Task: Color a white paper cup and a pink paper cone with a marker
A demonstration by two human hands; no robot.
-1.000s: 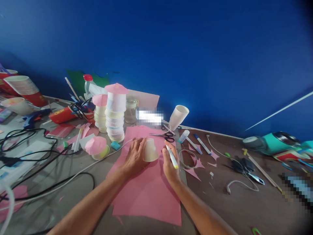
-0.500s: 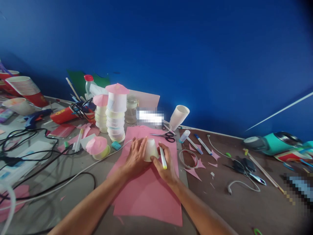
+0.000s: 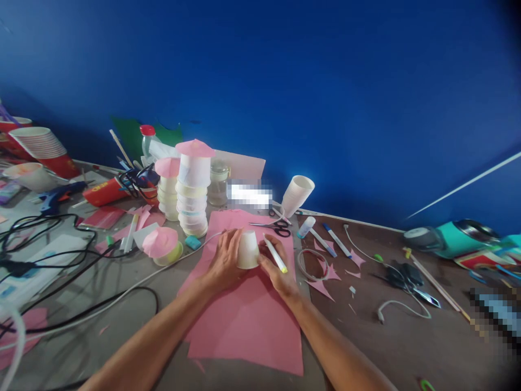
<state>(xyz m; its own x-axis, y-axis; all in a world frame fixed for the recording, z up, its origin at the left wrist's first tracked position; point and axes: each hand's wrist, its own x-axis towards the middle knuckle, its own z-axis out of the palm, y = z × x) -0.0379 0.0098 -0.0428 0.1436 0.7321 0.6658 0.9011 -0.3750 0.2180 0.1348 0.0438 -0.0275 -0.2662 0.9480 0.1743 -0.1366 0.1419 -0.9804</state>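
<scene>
A white paper cup [image 3: 248, 251] stands upside down over a pink paper sheet [image 3: 248, 326]. My left hand [image 3: 226, 255] is wrapped round its left side. In my right hand [image 3: 277, 271] is a white marker [image 3: 275, 253] with a yellow end, slanting with the yellow end toward me. The fingertips of that hand reach the cup's lower right edge. Behind the cup, a pair of scissors [image 3: 280, 228] lies on the far end of the sheet.
To the left stand stacked cup towers [image 3: 192, 209] with pink paper tops, and a smaller pink-topped cup [image 3: 163, 247]. A stack of white cups [image 3: 298, 195] leans at the wall. Markers [image 3: 337, 240], pink scraps [image 3: 323, 289] and a coiled cable [image 3: 312, 265] lie right; black cables [image 3: 81, 217] tangle left.
The cup has shifted slightly left with my left hand. The marker has tilted in my right hand, its yellow end swinging to the right and up.
</scene>
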